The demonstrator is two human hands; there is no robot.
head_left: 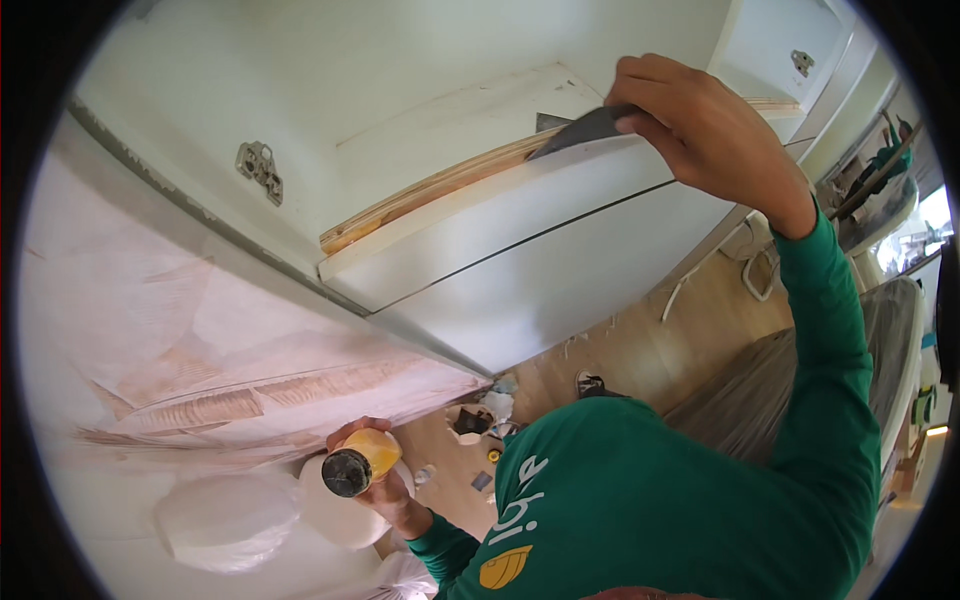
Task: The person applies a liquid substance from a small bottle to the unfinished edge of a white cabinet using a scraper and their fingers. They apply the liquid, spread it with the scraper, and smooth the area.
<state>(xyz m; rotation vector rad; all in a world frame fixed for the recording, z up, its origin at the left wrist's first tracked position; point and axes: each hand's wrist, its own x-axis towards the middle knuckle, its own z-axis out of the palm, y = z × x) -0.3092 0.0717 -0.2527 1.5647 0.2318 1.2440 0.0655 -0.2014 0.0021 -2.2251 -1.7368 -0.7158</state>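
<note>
My right hand [705, 125] pinches a thin, dark grey sheet [585, 132], which looks like sandpaper. The sheet's far corner rests at the bare wood edge strip [425, 197] along the front of a white cabinet shelf. Down at the lower left, my left hand [392, 495] is closed around a yellow bottle [378, 450] with a dark, round, smudged cap [345, 472]. That bottle is tilted, its cap toward the left. Behind the strip, a small grey flat piece [551, 121] lies on the shelf.
Metal hinges [260, 173] are fixed to the cabinet's inner sides. Below the strip is a white front panel [540, 270]. Pinkish plastic sheeting [230, 350] covers the left side. Bags and scraps [478, 415] lie on the wooden floor; plastic-wrapped furniture [740, 390] stands at right.
</note>
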